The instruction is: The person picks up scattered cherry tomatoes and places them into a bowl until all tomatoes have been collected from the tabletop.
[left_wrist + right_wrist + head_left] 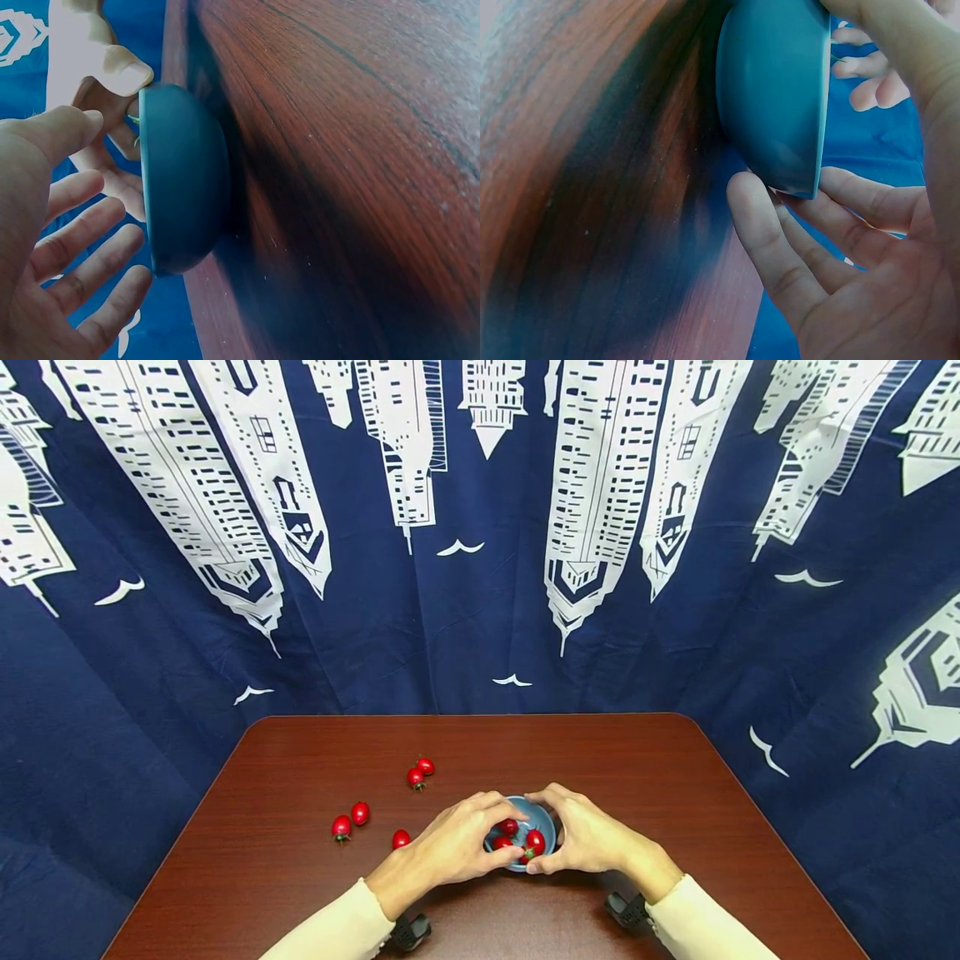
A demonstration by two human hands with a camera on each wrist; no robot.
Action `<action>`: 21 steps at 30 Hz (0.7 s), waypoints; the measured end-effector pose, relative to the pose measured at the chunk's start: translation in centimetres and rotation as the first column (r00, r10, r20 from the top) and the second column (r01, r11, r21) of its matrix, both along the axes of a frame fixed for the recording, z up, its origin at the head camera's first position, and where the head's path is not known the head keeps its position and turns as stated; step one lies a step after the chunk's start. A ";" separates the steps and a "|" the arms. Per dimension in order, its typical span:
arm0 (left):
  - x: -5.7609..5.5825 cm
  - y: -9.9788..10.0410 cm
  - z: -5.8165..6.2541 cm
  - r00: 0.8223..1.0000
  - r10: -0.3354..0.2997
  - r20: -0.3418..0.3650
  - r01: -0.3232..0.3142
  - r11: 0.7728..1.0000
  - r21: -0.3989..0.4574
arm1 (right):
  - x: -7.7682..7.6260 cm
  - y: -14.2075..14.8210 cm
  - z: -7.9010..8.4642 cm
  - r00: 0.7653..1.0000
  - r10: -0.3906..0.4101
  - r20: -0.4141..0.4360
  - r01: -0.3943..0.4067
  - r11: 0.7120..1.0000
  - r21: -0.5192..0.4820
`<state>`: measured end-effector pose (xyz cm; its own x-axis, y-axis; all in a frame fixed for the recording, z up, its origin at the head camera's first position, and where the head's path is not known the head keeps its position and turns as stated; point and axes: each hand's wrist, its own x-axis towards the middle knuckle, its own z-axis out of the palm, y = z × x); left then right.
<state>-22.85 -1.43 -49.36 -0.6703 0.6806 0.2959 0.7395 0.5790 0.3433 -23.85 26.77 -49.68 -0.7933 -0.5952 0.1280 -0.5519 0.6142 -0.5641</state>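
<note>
Well, the right hand (600, 837) holds the blue bowl (186, 180) by its edge on the desk (637, 760), and the left hand (459, 842) has loose, spread fingers (97, 268) at the other side. Red tomatoes (535, 840) sit inside. A bump from the left hand might tip the bowl and spill them. The left arm (401, 878) could knock the loose tomato (401, 838) beside it.

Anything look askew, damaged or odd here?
Only the backdrop: its printed buildings are upside down, tops pointing toward the table. The bowl is upright; the loose tomatoes show no visible damage.
</note>
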 end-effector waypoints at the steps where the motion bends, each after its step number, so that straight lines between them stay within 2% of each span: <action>1: 0.0 -0.1 0.0 1.000 0.002 0.000 -0.002 1.000 0.003 | 0.0 0.0 0.0 1.000 -0.001 -0.002 0.001 1.000 0.000; 8: 0.4 -1.1 0.1 1.000 0.013 0.006 -0.013 1.000 0.021 | 0.1 -0.1 0.1 1.000 0.001 -0.019 -0.001 1.000 0.003; 15: 0.7 -2.5 0.6 1.000 0.017 -0.021 -0.016 0.998 0.054 | 0.2 -0.1 0.1 1.000 -0.002 -0.031 0.002 1.000 0.005; 21: 0.8 -4.1 0.8 0.999 0.044 -0.003 -0.044 0.997 0.058 | 0.3 -0.3 0.1 0.999 -0.003 -0.039 0.003 1.000 0.004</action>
<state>-22.07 -5.49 -48.59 -0.6980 0.6320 0.3367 0.7151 0.5902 0.3745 -23.57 26.48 -49.55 -0.7895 -0.5935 0.1564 -0.5714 0.6178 -0.5401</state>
